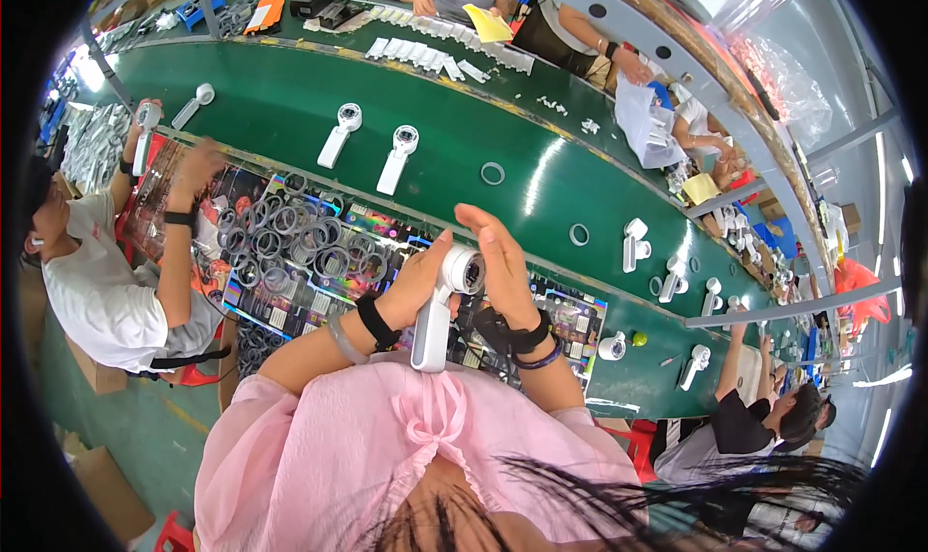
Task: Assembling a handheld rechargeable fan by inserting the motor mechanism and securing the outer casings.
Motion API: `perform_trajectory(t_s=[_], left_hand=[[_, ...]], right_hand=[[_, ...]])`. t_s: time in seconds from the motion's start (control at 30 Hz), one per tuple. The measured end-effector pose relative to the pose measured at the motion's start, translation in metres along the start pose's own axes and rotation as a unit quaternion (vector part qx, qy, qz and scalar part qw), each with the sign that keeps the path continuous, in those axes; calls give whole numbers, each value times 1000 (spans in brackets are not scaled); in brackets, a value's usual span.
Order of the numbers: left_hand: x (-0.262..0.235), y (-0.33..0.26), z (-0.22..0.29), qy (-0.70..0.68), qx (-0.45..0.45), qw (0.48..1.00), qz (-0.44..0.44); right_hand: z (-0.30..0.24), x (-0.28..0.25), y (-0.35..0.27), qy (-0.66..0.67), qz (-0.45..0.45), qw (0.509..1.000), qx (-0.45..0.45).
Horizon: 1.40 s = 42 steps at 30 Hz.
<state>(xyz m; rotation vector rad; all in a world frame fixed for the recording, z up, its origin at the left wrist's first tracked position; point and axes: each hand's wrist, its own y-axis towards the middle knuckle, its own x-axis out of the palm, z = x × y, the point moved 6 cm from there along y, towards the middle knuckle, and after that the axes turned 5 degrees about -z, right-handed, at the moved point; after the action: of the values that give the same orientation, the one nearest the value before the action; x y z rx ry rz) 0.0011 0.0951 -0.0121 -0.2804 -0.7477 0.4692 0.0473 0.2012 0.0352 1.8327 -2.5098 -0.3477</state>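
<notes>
A white handheld fan (431,332) with a round head and a grey strip on its handle stands almost upright in front of my chest. My left hand (418,279) is closed on the fan from the left, just under its head. On the other side, my right hand (505,274) has its fingers stretched out, with the palm against or very near the round head; the exact contact is hard to see. Left of my hands lies a pile of grey rings (280,235) on the printed, shiny table mat (333,305).
Fans (394,161) and single grey rings (493,173) lie spread along the green conveyor belt (445,131). A co-worker (106,262) sits at the left, holding another fan (145,131). A metal frame (773,315) crosses at the right. Across the belt, other people handle small white parts.
</notes>
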Motion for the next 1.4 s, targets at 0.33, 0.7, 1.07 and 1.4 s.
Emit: perform_trajectory(t_s=[0.33,0.7,1.07,1.4], left_hand=[[-12,19,-27,-70,-94,993,4],[-42,69,-35,-40,-138,989,37],[-65,153,-30,56,-135,976,-159],[-255,298,22,424,109,863,252]], right_hand=[[37,15,18,-107,-139,984,18],[94,-6,33,-182,54,976,104],[237,-124,39,-37,226,960,163],[251,-372,-115,-529,522,521,420]])
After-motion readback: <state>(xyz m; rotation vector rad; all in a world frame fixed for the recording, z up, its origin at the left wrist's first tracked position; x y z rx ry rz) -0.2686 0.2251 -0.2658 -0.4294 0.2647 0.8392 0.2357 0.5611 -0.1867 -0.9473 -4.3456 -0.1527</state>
